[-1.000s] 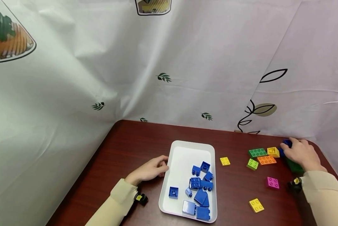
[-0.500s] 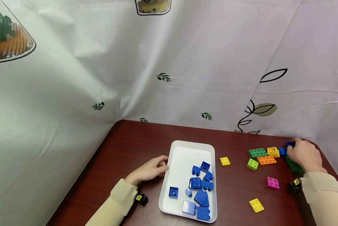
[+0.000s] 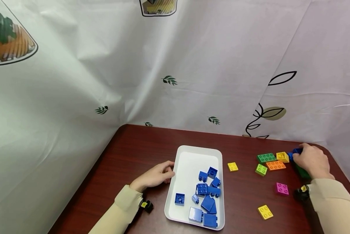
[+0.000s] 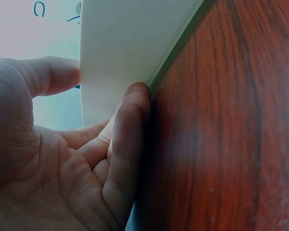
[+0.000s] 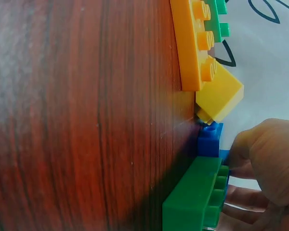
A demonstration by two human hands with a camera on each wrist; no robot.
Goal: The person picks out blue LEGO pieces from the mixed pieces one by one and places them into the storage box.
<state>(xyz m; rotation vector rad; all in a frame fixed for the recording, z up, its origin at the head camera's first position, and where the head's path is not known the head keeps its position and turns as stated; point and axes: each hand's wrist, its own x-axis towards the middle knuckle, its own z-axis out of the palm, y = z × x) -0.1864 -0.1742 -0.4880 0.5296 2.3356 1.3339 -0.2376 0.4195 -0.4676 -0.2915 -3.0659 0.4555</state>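
At the far right of the table, my right hand [image 3: 313, 161] pinches a blue brick [image 3: 297, 151] between thumb and fingers; most of this brick is hidden in the right wrist view. Just beside it lies a smaller blue brick [image 5: 210, 139]. A long green brick [image 5: 192, 197] sits below the right hand, partly covered by it in the head view. On the left, my left hand [image 3: 155, 175] touches the side of a white tray [image 3: 198, 152]. Its thumb [image 4: 53, 77] meets the rim, and loosely bent fingers rest against the outer wall. Several blue bricks [image 3: 202, 189] lie in the tray.
Near the right hand are a yellow brick [image 3: 282, 157], an orange brick [image 3: 275, 165], a green brick [image 3: 266, 158] and a lime brick [image 3: 261, 170]. A pink brick [image 3: 282, 188] and two flat yellow bricks [image 3: 265, 212] lie apart. White cloth [image 3: 192, 65] hangs behind the table.
My right hand shifts a little right, then back left, and the blue brick at its fingertips moves with it. The left hand and the tray stay in place.
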